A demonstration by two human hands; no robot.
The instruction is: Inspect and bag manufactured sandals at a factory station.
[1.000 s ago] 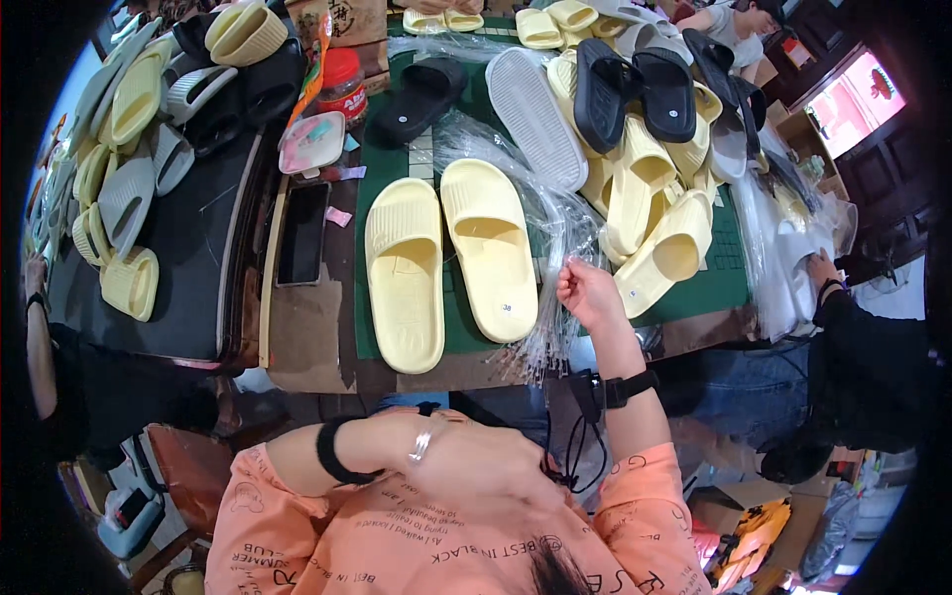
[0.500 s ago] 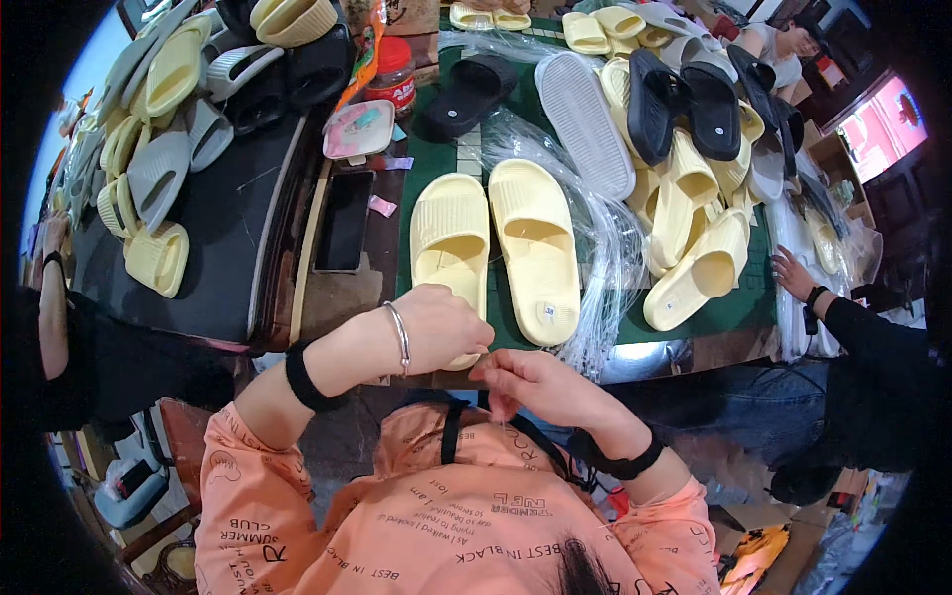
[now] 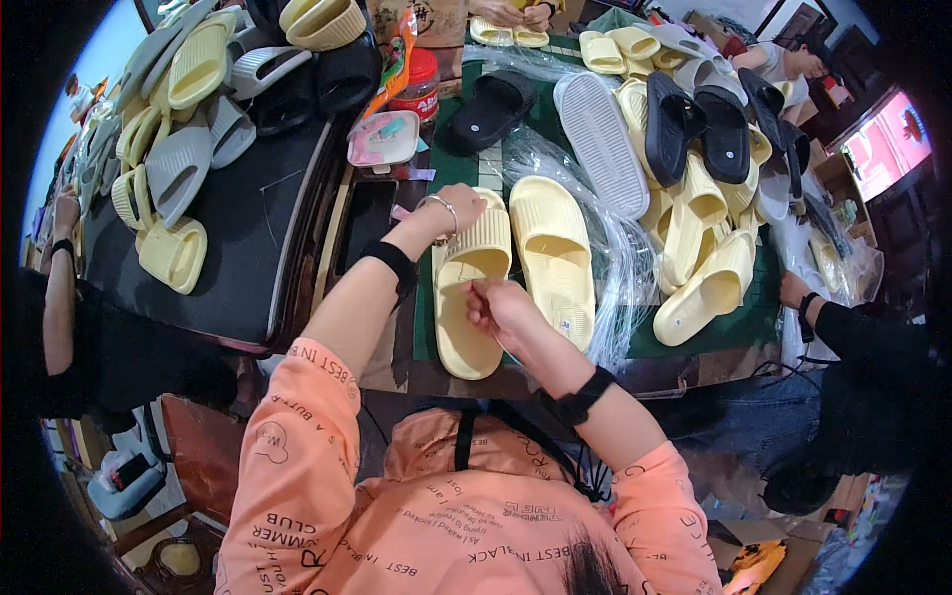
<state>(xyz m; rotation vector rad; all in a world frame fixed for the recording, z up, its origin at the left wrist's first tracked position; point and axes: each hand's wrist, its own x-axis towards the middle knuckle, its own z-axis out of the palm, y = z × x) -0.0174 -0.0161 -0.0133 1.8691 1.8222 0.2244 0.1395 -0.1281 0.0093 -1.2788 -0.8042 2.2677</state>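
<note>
Both hands shift up the frame since half a second ago: left hand [image 3: 458,210] from the heel to the toe end of the nearer-left yellow slipper [image 3: 468,342], right hand [image 3: 504,309] from the table edge to above that slipper's footbed. From my remote seat I log the slipper at centre frame, toe toward the top, on a green mat [image 3: 751,315].

Left hand: fingers bent at the strap's upper edge; I cannot tell whether they grip. Right hand: fingers curled, thumb and forefinger near each other; I cannot tell whether they meet or pinch anything.

Matching yellow slipper [image 3: 551,233] just right of the first, small label at its heel. Clear plastic strands [image 3: 627,297] spread along its right side. Above, I note a black slipper [image 3: 493,111] and a grey slipper [image 3: 602,144], sole up. Mixed slipper pile [image 3: 694,198] at upper right; another pile [image 3: 178,174] at upper left. Red-lidded jar [image 3: 420,71] and small tray [image 3: 384,139] left of the mat. Co-worker's hand [image 3: 795,290] at far right.
</note>
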